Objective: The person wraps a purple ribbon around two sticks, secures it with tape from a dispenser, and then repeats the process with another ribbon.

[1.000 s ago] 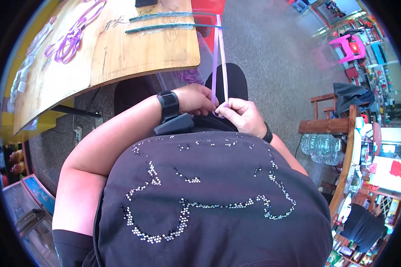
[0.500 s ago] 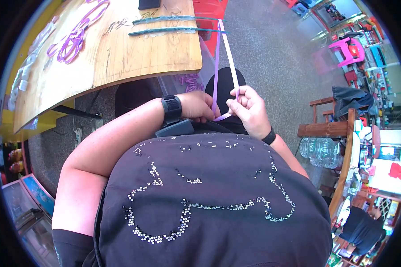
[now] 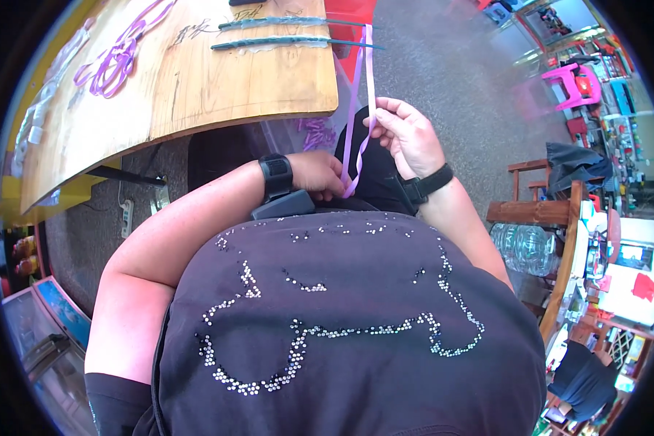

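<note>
A narrow purple ribbon (image 3: 352,120) hangs looped over the ends of two thin dark-green rods (image 3: 298,42), which are fixed flat on the table and stick out past its right edge. Down near my lap, my left hand (image 3: 318,174) pinches the ribbon's lower part; its fingertips are partly hidden. My right hand (image 3: 408,134), higher up and to the right, grips the ribbon's right strand between thumb and fingers. Below that grip the strand runs twisted down to my left hand. More purple ribbon (image 3: 112,69) lies in a loose tangle on the table's left part.
The wooden table (image 3: 261,87) has a rounded near corner. Under it is a clear bin with small purple pieces (image 3: 316,136). A red stool (image 3: 352,62) stands beyond the rods. To the right are a wooden chair (image 3: 530,211), large clear bottles (image 3: 523,248) and a pink stool (image 3: 574,86).
My right hand has moved up along the right strand, turning so its wristband shows more. The ribbon below it now hangs twisted. My left hand stays low, nearly in place.
</note>
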`<state>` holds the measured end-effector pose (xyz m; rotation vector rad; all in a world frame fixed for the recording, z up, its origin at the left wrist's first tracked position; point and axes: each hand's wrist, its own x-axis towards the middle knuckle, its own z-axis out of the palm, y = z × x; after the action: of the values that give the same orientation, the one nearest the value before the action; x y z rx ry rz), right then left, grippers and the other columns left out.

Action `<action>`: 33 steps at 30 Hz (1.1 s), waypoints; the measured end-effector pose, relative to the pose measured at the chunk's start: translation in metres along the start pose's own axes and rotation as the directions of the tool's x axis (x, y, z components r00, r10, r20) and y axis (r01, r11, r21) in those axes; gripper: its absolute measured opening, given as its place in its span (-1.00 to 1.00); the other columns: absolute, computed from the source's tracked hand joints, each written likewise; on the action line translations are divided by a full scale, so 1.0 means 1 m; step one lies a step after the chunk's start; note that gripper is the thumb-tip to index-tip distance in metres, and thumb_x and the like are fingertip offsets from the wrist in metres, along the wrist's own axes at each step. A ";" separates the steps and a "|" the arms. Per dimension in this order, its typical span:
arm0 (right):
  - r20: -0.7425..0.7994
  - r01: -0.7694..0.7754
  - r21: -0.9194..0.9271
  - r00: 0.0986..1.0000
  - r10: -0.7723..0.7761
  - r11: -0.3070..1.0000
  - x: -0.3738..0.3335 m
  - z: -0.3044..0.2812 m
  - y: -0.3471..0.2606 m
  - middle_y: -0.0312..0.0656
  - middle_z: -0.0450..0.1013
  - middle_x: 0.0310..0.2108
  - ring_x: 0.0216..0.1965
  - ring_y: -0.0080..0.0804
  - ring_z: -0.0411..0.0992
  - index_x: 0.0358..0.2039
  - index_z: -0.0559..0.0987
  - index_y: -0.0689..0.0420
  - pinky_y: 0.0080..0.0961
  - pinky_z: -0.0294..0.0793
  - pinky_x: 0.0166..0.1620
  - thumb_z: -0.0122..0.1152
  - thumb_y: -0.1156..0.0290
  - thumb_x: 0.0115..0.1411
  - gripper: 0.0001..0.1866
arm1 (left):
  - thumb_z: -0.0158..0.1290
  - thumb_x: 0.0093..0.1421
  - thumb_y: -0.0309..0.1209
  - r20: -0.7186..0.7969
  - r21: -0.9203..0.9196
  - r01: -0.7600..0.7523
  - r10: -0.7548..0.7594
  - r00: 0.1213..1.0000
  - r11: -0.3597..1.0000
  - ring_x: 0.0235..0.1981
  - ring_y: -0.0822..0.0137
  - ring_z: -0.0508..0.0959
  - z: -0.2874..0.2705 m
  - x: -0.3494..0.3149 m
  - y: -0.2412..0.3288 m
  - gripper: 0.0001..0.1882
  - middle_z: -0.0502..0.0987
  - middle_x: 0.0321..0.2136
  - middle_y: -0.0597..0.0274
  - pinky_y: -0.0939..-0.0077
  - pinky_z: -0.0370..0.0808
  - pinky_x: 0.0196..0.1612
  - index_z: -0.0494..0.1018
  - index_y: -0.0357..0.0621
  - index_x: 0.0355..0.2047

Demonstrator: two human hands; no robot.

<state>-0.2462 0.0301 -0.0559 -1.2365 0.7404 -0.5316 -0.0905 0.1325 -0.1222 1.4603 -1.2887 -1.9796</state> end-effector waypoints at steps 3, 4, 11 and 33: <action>-0.115 -0.008 -0.121 0.993 -0.006 0.993 0.006 -0.004 0.011 -0.21 0.50 -0.35 -0.44 -0.63 0.38 -0.07 0.38 0.26 -0.75 0.28 -0.37 0.08 0.39 0.14 -0.64 | 0.15 -0.03 -0.29 0.008 0.036 -0.012 0.011 1.000 0.999 -0.56 0.52 0.44 -0.002 0.001 0.000 -0.78 0.49 -0.59 0.36 0.62 0.36 -0.50 0.54 -0.12 -0.38; -0.114 -0.011 -0.120 0.994 -0.003 0.993 0.006 -0.004 0.011 -0.21 0.50 -0.35 -0.44 -0.63 0.38 -0.07 0.38 0.26 -0.75 0.28 -0.37 0.08 0.39 0.14 -0.64 | 0.15 -0.04 -0.29 -0.003 0.086 -0.020 0.021 1.000 0.996 -0.55 0.52 0.45 -0.003 0.001 0.000 -0.78 0.50 -0.59 0.36 0.62 0.36 -0.49 0.55 -0.12 -0.40; -0.105 0.150 -0.356 0.974 -0.199 0.922 0.015 -0.004 0.024 -0.26 0.48 -0.39 -0.41 -0.60 0.41 -0.21 0.44 0.24 -0.70 0.33 -0.37 0.13 0.40 0.12 -0.75 | 0.10 0.04 -0.35 -0.034 0.255 -0.092 0.104 0.994 0.963 -0.57 0.56 0.39 -0.010 0.015 -0.020 -0.85 0.48 -0.59 0.41 0.64 0.33 -0.47 0.54 -0.15 -0.43; 0.200 -0.077 -0.006 0.977 0.077 0.997 0.005 -0.003 0.009 -0.29 0.45 -0.45 -0.41 -0.60 0.36 -0.38 0.47 0.15 -0.69 0.30 -0.28 0.13 0.41 0.13 -0.91 | 0.12 -0.04 -0.36 -0.071 0.121 0.022 -0.013 0.997 0.992 -0.49 0.46 0.49 -0.030 0.014 -0.019 -0.78 0.55 -0.51 0.28 0.55 0.42 -0.38 0.56 -0.17 -0.36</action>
<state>-0.2454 0.0275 -0.0658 -1.2340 0.6146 -0.3385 -0.0655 0.1188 -0.1467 1.5879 -1.3927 -1.8718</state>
